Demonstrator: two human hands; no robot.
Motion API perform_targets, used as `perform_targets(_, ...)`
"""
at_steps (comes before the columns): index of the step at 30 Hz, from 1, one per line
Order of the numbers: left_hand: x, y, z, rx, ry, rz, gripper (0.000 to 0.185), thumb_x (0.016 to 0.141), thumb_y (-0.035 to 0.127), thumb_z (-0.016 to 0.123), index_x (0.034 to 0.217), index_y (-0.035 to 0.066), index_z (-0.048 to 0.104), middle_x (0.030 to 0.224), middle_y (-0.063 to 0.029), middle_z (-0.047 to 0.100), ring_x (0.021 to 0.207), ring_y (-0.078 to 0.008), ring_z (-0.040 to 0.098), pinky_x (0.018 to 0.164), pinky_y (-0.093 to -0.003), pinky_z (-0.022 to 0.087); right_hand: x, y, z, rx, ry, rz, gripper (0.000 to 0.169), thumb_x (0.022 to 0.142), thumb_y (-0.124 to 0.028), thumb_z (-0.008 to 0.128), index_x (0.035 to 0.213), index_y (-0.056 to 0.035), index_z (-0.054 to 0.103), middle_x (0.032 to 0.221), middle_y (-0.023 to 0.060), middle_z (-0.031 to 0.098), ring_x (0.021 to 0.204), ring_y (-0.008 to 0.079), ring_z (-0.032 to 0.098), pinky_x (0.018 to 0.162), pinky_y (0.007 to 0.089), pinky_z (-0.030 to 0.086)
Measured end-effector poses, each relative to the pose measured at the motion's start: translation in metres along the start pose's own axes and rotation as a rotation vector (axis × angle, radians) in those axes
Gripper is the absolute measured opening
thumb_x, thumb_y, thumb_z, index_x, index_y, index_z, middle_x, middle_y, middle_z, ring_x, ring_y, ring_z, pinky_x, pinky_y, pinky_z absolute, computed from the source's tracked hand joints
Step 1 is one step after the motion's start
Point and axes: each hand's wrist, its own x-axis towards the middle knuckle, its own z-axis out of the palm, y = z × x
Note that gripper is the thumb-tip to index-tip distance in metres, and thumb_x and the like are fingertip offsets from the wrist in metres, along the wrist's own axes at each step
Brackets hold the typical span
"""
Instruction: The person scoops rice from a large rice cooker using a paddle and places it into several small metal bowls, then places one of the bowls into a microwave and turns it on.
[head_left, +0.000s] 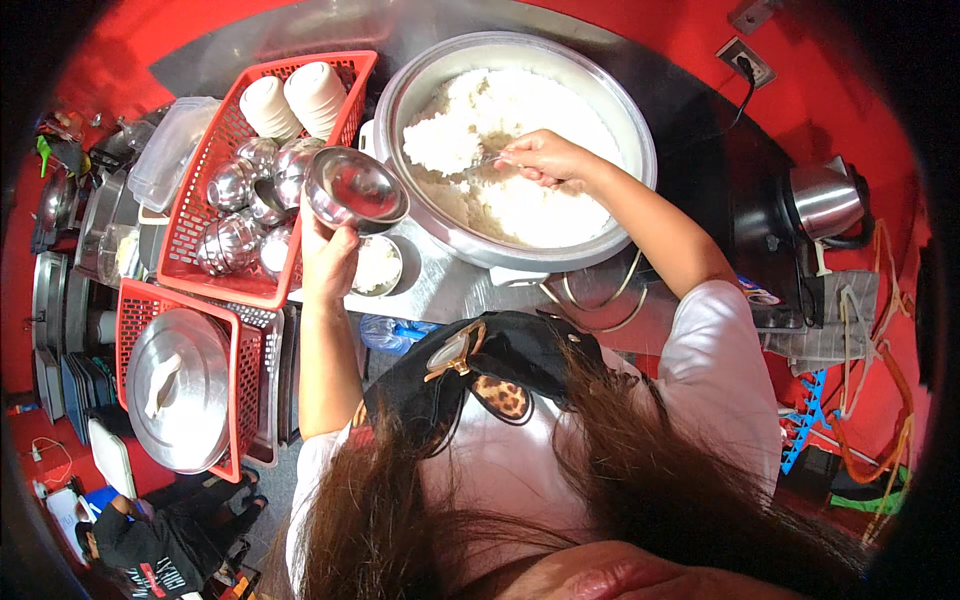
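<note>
My left hand (332, 251) holds a stainless steel bowl (356, 189) tilted, its open side turned toward the rice pot; no rice shows in it. Cooked white rice (555, 112) lies in the large round pot (641, 150) on the steel counter. Over the rice, my right hand (544, 159) grips a utensil (484, 162), whose tip reaches the rice; its exact kind cannot be told. A small bowl of rice (377, 265) sits on the counter beside my left wrist. Left of that hand, a red plastic basket (184, 217) holds several steel bowls (229, 244) and stacked white bowls (266, 109).
A second red basket (235, 390) with a round metal lid (178, 390) stands at the lower left, near clear plastic containers (174, 154). An electric kettle (829, 199) is at the right. Another person (161, 547) is at the lower left edge.
</note>
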Motion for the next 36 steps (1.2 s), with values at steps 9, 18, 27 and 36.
perform_targets(9,0.058,-0.025,0.072,-0.139,-0.073,-0.06,0.08,0.081,0.012,0.073,0.145,0.011,0.024,0.131,-0.011,0.045,0.116,-0.0224,0.052,0.093,-0.0389,0.048,-0.063,-0.039,0.0,-0.835,0.761,-0.845,0.021,0.092,-0.023,0.057,0.102,-0.0085,0.068,0.061,0.0087,0.06,0.057,0.0257,0.061,0.053,0.0361,0.048)
perform_targets(18,0.064,-0.035,0.101,-0.496,-0.245,-0.216,0.08,0.077,0.037,0.075,0.141,0.012,0.034,0.142,-0.0102,0.043,0.13,-0.0323,0.042,0.108,-0.0577,0.032,-0.104,-0.048,0.029,-1.167,0.837,-0.897,0.04,0.074,-0.004,0.058,0.112,-0.0115,0.065,0.083,0.0074,0.063,0.079,0.0253,0.063,0.067,0.036,0.052)
perform_targets(27,0.06,-0.04,0.099,-0.74,-0.275,-0.368,0.091,0.069,0.048,0.077,0.142,0.012,0.036,0.143,-0.0163,0.04,0.131,-0.038,0.039,0.103,-0.0616,0.036,-0.126,-0.067,0.02,-0.809,0.82,-0.994,0.029,0.08,0.0,0.061,0.108,-0.0029,0.066,0.085,0.0132,0.066,0.072,0.0285,0.064,0.065,0.0345,0.052)
perform_targets(36,0.067,-0.041,0.085,-0.682,-0.423,-0.344,0.101,0.063,0.053,0.081,0.143,0.013,0.034,0.143,-0.0157,0.039,0.128,-0.0381,0.043,0.098,-0.0646,0.041,-0.114,-0.047,0.043,-1.018,0.623,-0.924,0.031,0.076,-0.005,0.058,0.105,-0.008,0.068,0.084,0.0114,0.068,0.075,0.0296,0.065,0.065,0.0376,0.052)
